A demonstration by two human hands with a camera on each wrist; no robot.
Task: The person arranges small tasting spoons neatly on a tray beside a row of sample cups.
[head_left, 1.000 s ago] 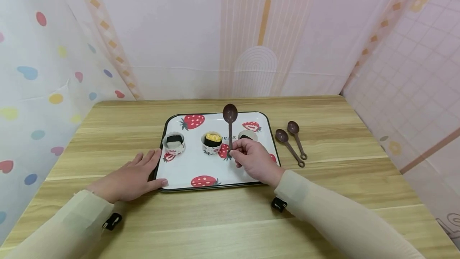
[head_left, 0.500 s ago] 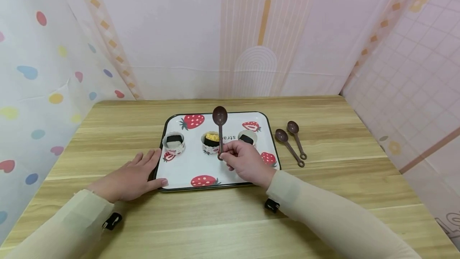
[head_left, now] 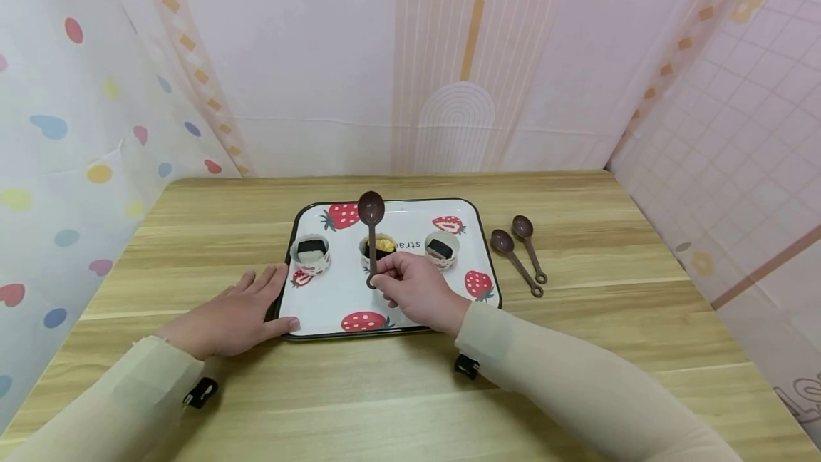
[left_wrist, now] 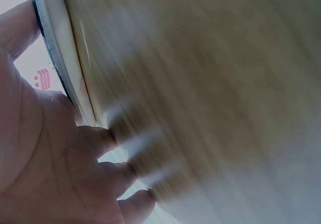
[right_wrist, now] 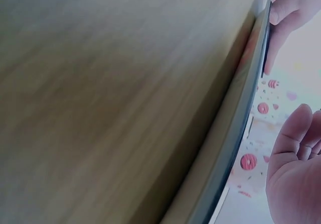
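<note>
your right hand (head_left: 417, 292) pinches a brown spoon (head_left: 371, 214) near its handle's end over the tray (head_left: 321, 312), your spread left hand (head_left: 234, 318) touching the tray's left edge.

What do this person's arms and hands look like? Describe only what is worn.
The left hand and right hand wear no gloves. The left sleeve and right sleeve are long and cream-coloured. A small black device shows by the left sleeve's end, a similar one by the right's.
</note>
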